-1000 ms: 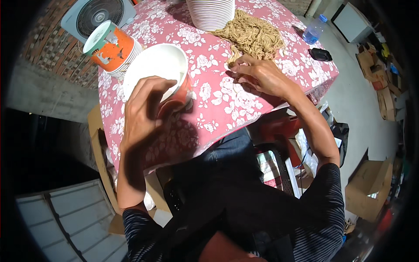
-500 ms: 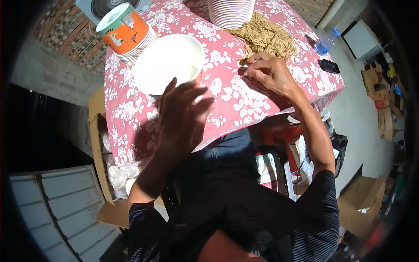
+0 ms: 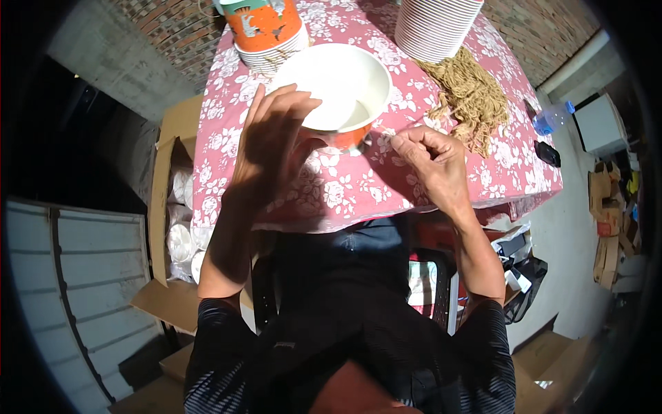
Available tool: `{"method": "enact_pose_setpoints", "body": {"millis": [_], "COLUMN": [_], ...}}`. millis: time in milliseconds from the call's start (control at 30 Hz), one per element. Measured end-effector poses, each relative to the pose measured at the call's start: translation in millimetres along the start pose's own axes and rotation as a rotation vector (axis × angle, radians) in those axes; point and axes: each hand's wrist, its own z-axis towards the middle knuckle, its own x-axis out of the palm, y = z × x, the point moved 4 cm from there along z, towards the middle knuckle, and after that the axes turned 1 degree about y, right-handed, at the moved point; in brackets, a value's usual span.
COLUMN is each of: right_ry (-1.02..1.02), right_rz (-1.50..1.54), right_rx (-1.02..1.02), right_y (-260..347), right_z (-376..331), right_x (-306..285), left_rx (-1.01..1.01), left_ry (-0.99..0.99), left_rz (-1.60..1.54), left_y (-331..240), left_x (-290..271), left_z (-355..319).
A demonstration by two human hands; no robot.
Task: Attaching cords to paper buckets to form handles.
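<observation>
A wide paper bucket (image 3: 355, 76), white inside with an orange outer wall, stands on the table in front of me. My left hand (image 3: 272, 141) is raised over its near left rim, fingers stretched and thumb apart, nothing in it; whether it touches the rim I cannot tell. Just right of the bucket's near side is my right hand (image 3: 438, 165), its fingers curled and thumb pressed to the forefinger. What the pinch holds, if anything, is too small to make out. Beyond that hand lies a loose heap of tan cords (image 3: 472, 100).
A flowered pink cloth (image 3: 345, 196) covers the table. Behind the bucket stand a stack of orange patterned buckets (image 3: 265, 27) and a tall stack of white-rimmed containers (image 3: 434, 27). To the right are a plastic bottle (image 3: 552, 119) and a black tray (image 3: 548, 153). An open carton (image 3: 162, 200) flanks the table's left.
My right hand has come away from the cord heap, nearer to me and beside the bucket. My left hand stays open near the bucket's rim. The view has shifted.
</observation>
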Motion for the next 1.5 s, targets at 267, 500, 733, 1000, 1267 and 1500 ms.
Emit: {"method": "enact_pose_setpoints", "body": {"millis": [267,500,733,1000,1267,1500], "right_ry": [-0.037,-0.088,-0.031,-0.103,0.019,0.111], "right_rz": [0.014,0.002,0.021,0.113,-0.101,-0.179], "right_rx": [0.042,-0.016,-0.003,-0.114,-0.379,-0.506], "right_y": [1.3,18.3,27.4,30.1,50.2,47.6], "right_z": [-7.6,-9.8,-3.4,-1.2,19.2,13.0], "right_x": [15.3,27.6,44.3,29.1,7.7,9.3], "left_rx": [0.053,-0.065,-0.27,-0.526,-0.059,-0.011], "left_ry": [-0.061,0.013,0.129,0.316,0.358,0.209], "left_rz": [-0.03,-0.296,-0.501,-0.878,-0.946,-0.506], "left_y": [-25.0,-11.8,-7.5,35.5,29.5,15.5], "left_x": [13.8,-7.4,-19.7,-27.5,-41.1,-35.5], "left_z": [12.4,34.8,38.1,21.3,19.1,6.3]}}
